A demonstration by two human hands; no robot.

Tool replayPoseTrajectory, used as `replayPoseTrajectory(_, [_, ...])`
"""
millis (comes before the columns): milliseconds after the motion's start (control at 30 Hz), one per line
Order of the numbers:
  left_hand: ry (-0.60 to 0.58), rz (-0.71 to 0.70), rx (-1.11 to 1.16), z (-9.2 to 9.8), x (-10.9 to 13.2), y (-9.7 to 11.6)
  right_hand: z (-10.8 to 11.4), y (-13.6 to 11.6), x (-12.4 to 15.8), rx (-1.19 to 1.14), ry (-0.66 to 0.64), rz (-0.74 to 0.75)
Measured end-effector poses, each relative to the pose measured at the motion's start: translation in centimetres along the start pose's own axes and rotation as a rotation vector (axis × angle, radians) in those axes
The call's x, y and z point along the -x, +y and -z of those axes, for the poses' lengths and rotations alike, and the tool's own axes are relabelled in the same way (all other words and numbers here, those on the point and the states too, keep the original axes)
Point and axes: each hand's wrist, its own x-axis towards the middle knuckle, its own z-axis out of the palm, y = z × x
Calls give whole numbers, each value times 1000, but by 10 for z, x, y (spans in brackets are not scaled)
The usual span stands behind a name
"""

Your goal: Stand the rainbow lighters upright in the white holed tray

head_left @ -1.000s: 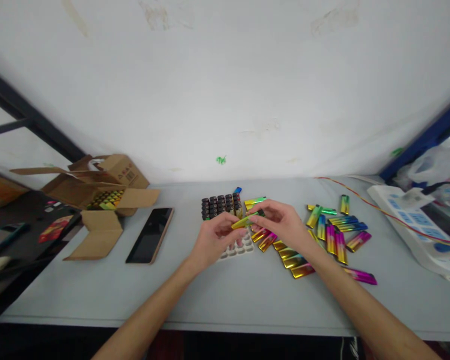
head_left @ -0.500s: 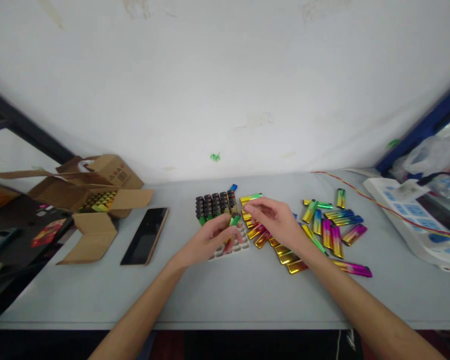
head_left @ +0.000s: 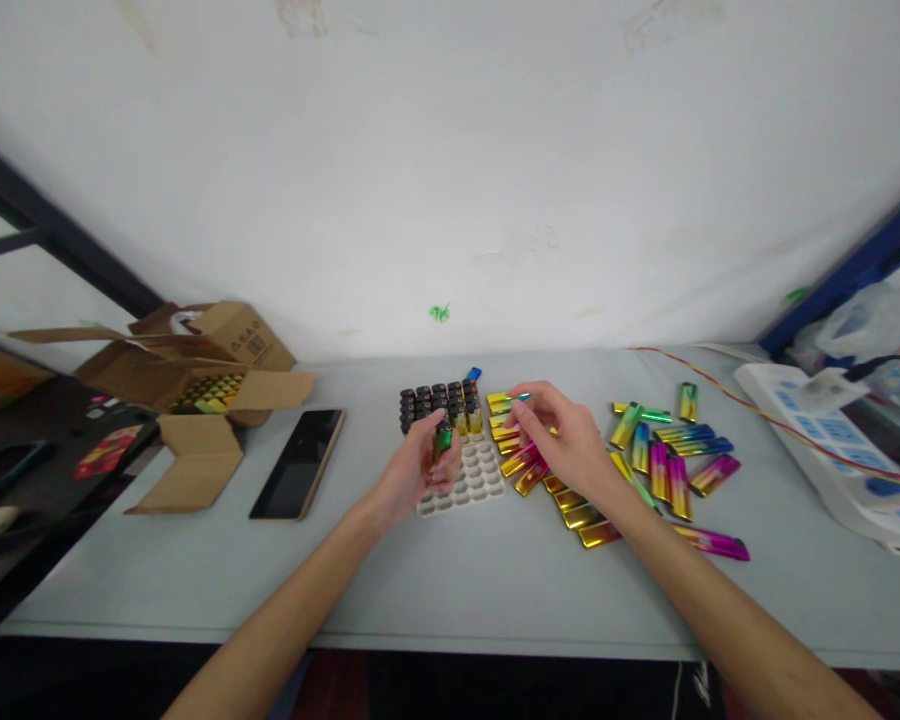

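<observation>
A dark-topped green lighter (head_left: 444,440) is gripped in my left hand (head_left: 418,462), above the front part of a white tray with small cells (head_left: 480,478). Rows of black-topped lighters (head_left: 424,396) stand upright in the tray's far part. My right hand (head_left: 559,430) is closed in a pinch on a small shiny lighter sleeve (head_left: 523,397), its tip blue-green. Under and beside that hand lies a row of gold metallic sleeves (head_left: 581,515). My fingers hide part of both held pieces.
More coloured metallic sleeves (head_left: 667,470) lie scattered at right, near a white power strip (head_left: 817,440) with a red-yellow wire. At left are a phone (head_left: 298,465) and an open cardboard box (head_left: 259,390) holding similar pieces. A white wall (head_left: 450,200) rises behind.
My left hand has turned and drawn back slightly left with the lighter, uncovering more of the tray. My right hand now shows a blue-green-tipped piece at its fingertips. The view has shifted slightly.
</observation>
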Motion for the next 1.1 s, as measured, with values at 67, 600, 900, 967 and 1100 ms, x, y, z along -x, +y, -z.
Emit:
replayPoseTrajectory(67, [-12,36,-6,3,0,-2,0,0,0,15,-4,8])
replayPoseTrajectory(600, [62,-3,-109,3,-1,-9,1,0,-1,179,-11,80])
replayPoseTrajectory(900, [10,5,-67,6,-2,-7,3,-2,0,219,24,123])
replayPoseTrajectory(967, [-5,-17,-56,4,1,-2,5,-1,-1,238,29,137])
replayPoseTrajectory(1100, [-30,-205,-101,1,11,10,6,0,-1,294,46,157])
